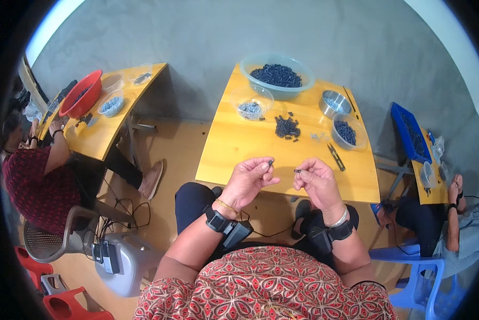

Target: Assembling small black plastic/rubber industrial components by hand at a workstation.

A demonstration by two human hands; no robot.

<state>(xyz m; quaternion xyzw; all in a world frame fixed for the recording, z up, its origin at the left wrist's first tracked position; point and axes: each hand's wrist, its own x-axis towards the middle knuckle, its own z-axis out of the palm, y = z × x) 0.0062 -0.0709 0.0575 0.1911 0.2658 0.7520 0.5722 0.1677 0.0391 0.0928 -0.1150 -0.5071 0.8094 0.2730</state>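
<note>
My left hand (248, 180) pinches a small dark plastic piece (270, 163) between thumb and fingertips. Opposite it, my right hand (320, 182) grips another small dark piece (297, 171). The two pieces are apart, held over the near edge of the yellow table (239, 144). Beyond my hands lies a loose pile of similar dark pieces (287, 127), with a scatter of small pale bits (319, 137) to its right. Thread snips (336, 157) with dark handles rest on the tabletop just beyond my right hand.
A large translucent basin (282, 94) of dark pieces stands at the back. Nearby are a clear tub (269, 102) of pale parts, a steel bowl (330, 112) and a clear tub (361, 140) of dark pieces. Other people sit at tables on both sides.
</note>
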